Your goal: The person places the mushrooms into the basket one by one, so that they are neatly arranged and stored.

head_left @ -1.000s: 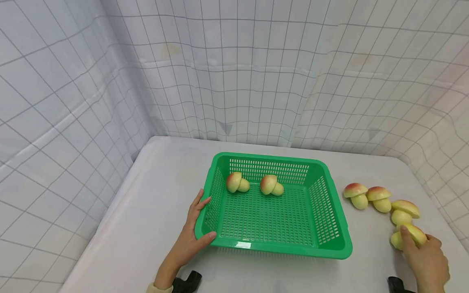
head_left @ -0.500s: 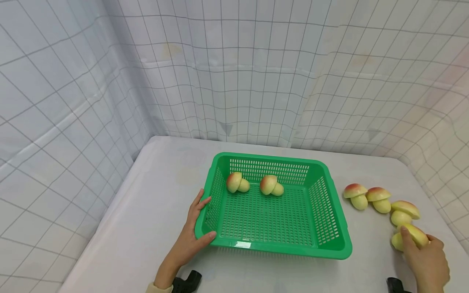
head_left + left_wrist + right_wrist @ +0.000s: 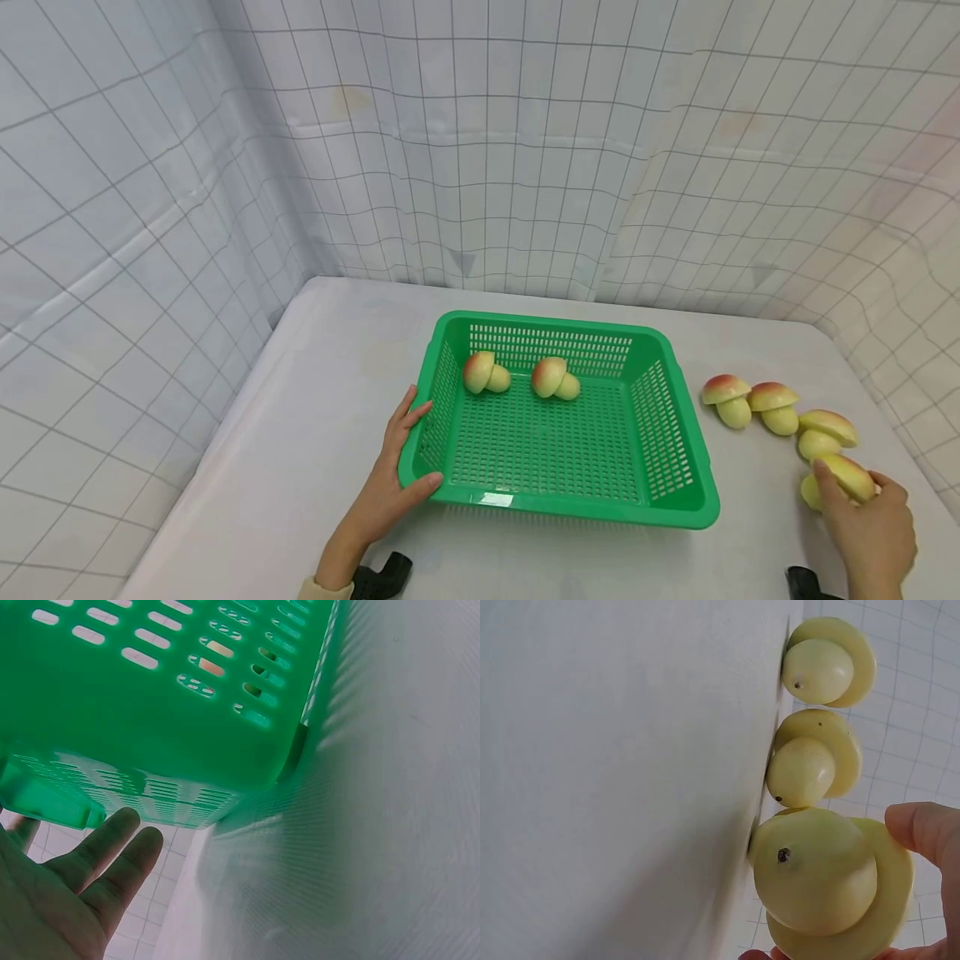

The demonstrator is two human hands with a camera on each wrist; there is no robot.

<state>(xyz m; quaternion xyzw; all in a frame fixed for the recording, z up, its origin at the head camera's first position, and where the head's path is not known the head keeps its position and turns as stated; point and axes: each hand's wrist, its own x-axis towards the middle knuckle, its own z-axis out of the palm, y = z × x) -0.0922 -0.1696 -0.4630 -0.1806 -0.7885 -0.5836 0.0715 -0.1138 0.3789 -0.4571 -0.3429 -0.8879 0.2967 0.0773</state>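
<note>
In the head view my left hand (image 3: 390, 475) rests on the left front corner of a green plastic basket (image 3: 570, 518). Its thumb lies on the front rim; the other fingers spread along the left rim, straight in the left wrist view. Two toy mushrooms (image 3: 480, 373) with reddish-yellow caps lie inside the basket. At the far right my right hand (image 3: 870, 525) pinches another toy mushroom (image 3: 810, 877) by its yellow cap, thumb on one side and fingers on the other. Whether this mushroom touches the table is unclear.
Several more mushrooms (image 3: 774, 408) form a row right of the basket, the nearest close against the held one. A white cloth covers the table (image 3: 300, 400). Grid-patterned white curtains (image 3: 525, 167) hang behind and at both sides.
The right hand keeps its pinch on the mushroom, which has shifted only very slightly. The left hand and the basket stay where they were.
</note>
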